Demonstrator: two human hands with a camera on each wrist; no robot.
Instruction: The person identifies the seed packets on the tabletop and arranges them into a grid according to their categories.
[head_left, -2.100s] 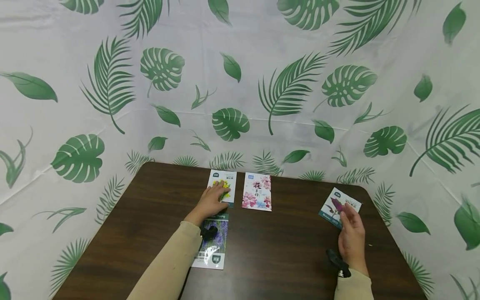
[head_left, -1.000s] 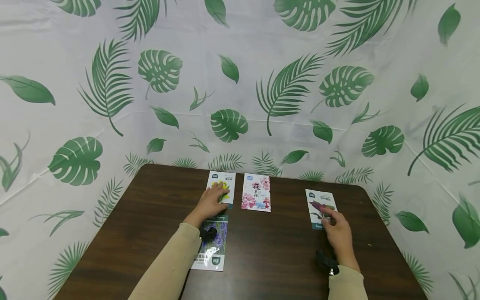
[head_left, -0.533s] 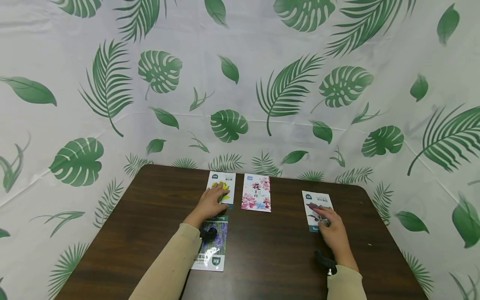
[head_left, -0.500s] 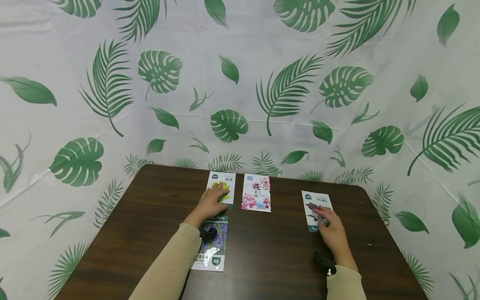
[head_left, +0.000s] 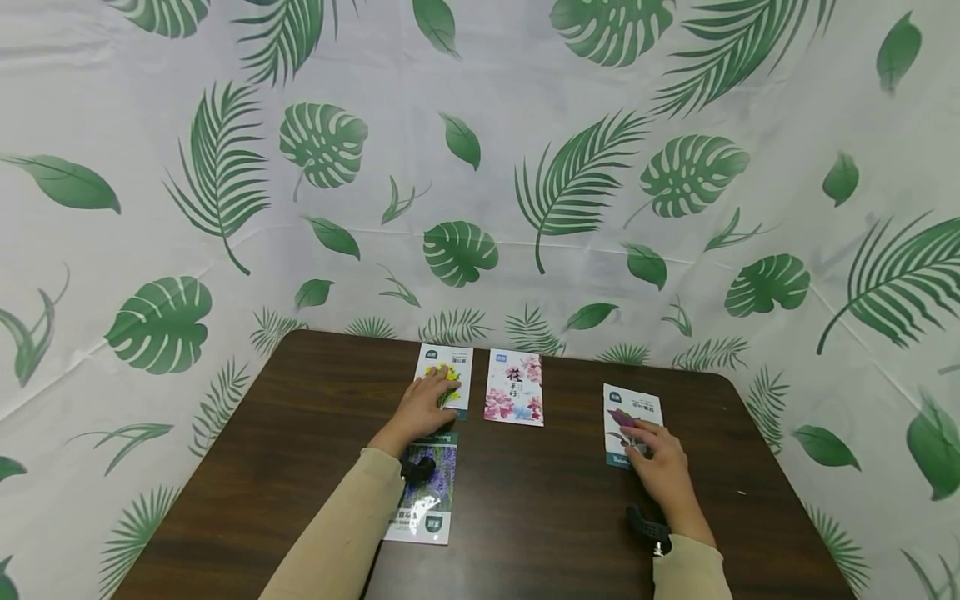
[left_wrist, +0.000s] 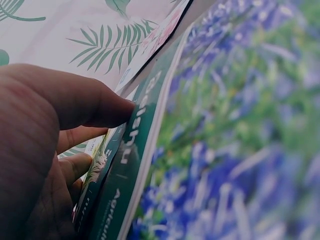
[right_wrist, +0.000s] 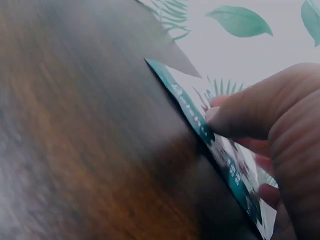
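My left hand point(head_left: 424, 403) rests on a seed packet with yellow flowers point(head_left: 459, 360), fingers spread over its face. In the left wrist view, the thumb point(left_wrist: 95, 102) reaches to the green end strip of the lavender seed packet point(left_wrist: 240, 120), which lies just nearer to me under the wrist. My right hand point(head_left: 664, 468) touches a seed packet with a purple flower point(head_left: 633, 406) at the right, thumb and fingertips on its face. The right wrist view shows this packet point(right_wrist: 187, 105) lying flat along the wood, fingers loosely bent on top of it. The hand covers part of its lower right side.
A pink-blossom seed packet point(head_left: 513, 387) lies between the hands, just right of the yellow one. The dark wooden table point(head_left: 540, 517) ends at a white leaf-print cloth point(head_left: 480, 183) behind. A black strap with a camera point(head_left: 647, 527) sits on the right wrist.
The right hand has slid the purple-flower packet leftward and turned it from slanted to nearly straight; in the last half second it moved only slightly. The left hand has stayed in place.
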